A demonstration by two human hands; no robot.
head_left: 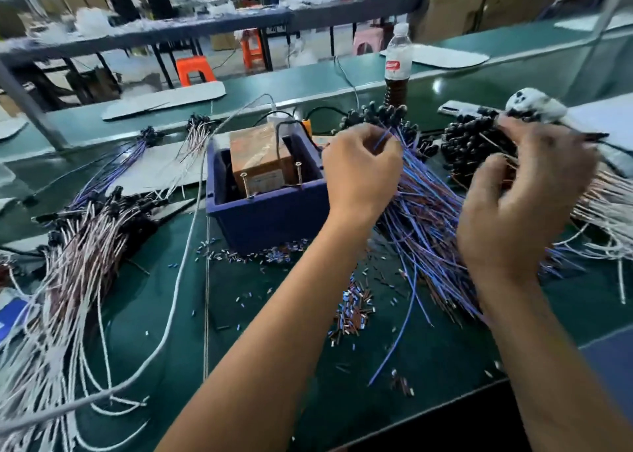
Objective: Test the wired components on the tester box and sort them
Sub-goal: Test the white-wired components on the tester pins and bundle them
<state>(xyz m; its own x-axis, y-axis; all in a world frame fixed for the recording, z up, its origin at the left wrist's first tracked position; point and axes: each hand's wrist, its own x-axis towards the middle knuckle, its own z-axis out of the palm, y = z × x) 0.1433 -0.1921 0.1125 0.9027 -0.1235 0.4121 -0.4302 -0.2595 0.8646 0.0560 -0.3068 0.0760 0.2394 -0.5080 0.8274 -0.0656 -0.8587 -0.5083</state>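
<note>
The tester box (262,158), brown and taped, sits inside a dark blue bin (267,208) with two upright screws on its near edge. To its right lies a heap of blue and brown wired components (428,211) with black heads at the far end. My left hand (361,170) pinches blue wires at the top of this heap. My right hand (524,191) is blurred, with fingers curled into the wires of the black-headed bundle (476,150) further right. A sorted pile of white and brown wired components (85,246) lies at the left.
A plastic bottle (397,61) stands behind the heap. Cut wire scraps (352,309) litter the green mat. A grey cable (191,246) runs from the box toward the left front edge. A phone and a white plush object (534,107) lie at the far right.
</note>
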